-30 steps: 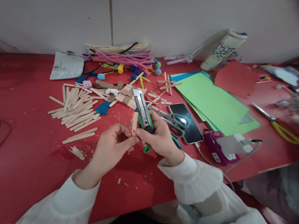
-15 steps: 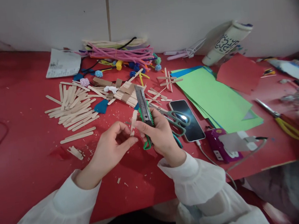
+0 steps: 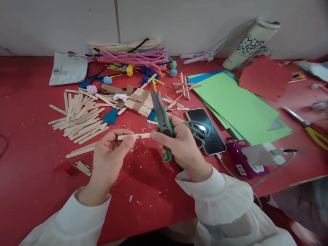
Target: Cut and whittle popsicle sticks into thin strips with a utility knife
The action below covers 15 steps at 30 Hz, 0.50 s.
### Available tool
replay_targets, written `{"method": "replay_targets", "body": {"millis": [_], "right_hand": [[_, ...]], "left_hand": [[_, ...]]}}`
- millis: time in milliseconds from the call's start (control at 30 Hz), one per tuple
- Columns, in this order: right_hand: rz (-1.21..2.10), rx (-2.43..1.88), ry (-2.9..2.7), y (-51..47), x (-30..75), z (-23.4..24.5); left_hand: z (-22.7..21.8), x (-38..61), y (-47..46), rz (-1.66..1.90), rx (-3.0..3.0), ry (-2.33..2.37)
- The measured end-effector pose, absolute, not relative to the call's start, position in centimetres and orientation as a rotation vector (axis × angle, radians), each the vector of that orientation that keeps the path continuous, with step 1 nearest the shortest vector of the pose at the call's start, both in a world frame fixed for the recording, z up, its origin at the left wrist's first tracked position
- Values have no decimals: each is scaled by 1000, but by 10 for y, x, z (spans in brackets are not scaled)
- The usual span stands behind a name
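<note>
Between my hands a wooden craft stick lies level, with a notch cut into its edge near the middle. My left hand pinches its left part between thumb and fingers. The thumb and fingertips of my right hand touch its right end. That same right hand is wrapped round a green utility knife, whose wide metal blade points up and away from me. Below the hands, small wood shavings are strewn over the red table.
Loose craft sticks lie at the left, with pipe cleaners behind. Right of my hands are grey-handled scissors, a phone, green paper, a purple power strip and yellow-handled scissors. A tumbler leans at the back.
The craft stick has turned from upright to level and is now stretched between both hands. My left hand has moved left, and my right hand with the utility knife slightly right.
</note>
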State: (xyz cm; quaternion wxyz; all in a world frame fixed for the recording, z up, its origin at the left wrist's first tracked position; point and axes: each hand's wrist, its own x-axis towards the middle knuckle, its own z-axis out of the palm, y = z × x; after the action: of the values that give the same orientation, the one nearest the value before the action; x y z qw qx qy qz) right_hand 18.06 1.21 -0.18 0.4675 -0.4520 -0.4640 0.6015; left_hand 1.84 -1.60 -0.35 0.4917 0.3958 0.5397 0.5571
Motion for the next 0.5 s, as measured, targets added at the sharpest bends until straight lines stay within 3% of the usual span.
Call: {"method": "replay_targets", "body": {"millis": [233, 500], "right_hand": [[1566, -1159, -1167, 3, 166, -6], [1477, -913, -1174, 1, 176, 0]], "left_hand": [[-6, 23, -20, 1263, 1163, 1315], [-7, 12, -22, 1154, 2345, 1594]]}}
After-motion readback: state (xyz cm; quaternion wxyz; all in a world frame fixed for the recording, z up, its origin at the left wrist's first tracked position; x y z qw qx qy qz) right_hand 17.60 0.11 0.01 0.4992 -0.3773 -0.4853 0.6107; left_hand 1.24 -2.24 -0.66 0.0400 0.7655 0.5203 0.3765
